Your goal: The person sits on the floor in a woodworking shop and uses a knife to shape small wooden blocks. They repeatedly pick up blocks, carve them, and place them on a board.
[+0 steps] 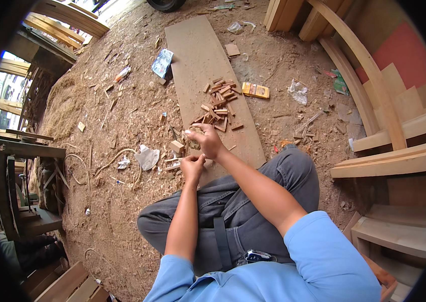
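My right hand (208, 140) is curled over the near part of a long flat board (192, 45). Its fingers close round a rough brownish lump (194, 144), mostly hidden by the hand, whose kind I cannot make out. Just below it, my left hand (191, 167) is pinched, thumb against fingers; whatever it grips is too small or hidden to name. Beyond both hands, a loose pile of small reddish-brown wooden pieces (220, 100) lies on the board. A paler wooden block (177, 146) rests to the left of my hands.
Wood shavings cover the ground. A yellow packet (255, 90) lies right of the board, a blue-and-white packet (162, 63) at its left edge. Curved timber parts (389, 163) stand along the right. A dark wooden frame (29, 148) stands at left. My folded legs flank the board's near end.
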The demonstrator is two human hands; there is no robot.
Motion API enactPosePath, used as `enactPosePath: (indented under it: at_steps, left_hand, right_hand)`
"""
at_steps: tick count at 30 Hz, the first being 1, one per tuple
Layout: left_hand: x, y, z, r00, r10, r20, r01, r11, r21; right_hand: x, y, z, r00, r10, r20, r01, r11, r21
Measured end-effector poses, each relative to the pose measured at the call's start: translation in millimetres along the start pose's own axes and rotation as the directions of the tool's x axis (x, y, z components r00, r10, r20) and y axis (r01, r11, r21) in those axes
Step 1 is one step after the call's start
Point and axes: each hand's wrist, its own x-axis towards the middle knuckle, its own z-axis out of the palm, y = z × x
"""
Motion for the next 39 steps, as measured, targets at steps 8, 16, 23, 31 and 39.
enactPosePath:
  at_steps: [8,16,23,31,39]
  left_hand:
    - [3.5,-7.0,1.1,1.0,-0.025,-0.002,0.025,1.0,-0.014]
    - [4.8,-8.4,0.5,1.0,-0.001,0.002,0.001,1.0,-0.01]
    - [3.2,-5.1,-0.5,0.999,-0.032,0.005,0.032,0.999,-0.028]
    - [4.9,-13.3,1.4,0.999,-0.051,0.014,0.051,0.997,-0.061]
    - [0.9,-11.0,-0.4,0.998,-0.06,0.023,0.062,0.994,-0.094]
  right_hand:
    - [-5.8,-5.1,0.9,0.992,0.127,-0.016,-0.127,0.992,0.011]
    - [-1.1,-6.7,0.4,0.987,0.16,0.032,-0.154,0.978,-0.14]
    - [-4.4,-10.4,1.9,0.997,0.071,0.015,-0.071,0.997,0.011]
    - [0.0,-1.1,1.6,0.998,0.055,-0.024,-0.055,0.999,0.003]
    - [-6.3,-5.7,3.2,1.0,0.001,-0.025,-0.005,0.987,-0.164]
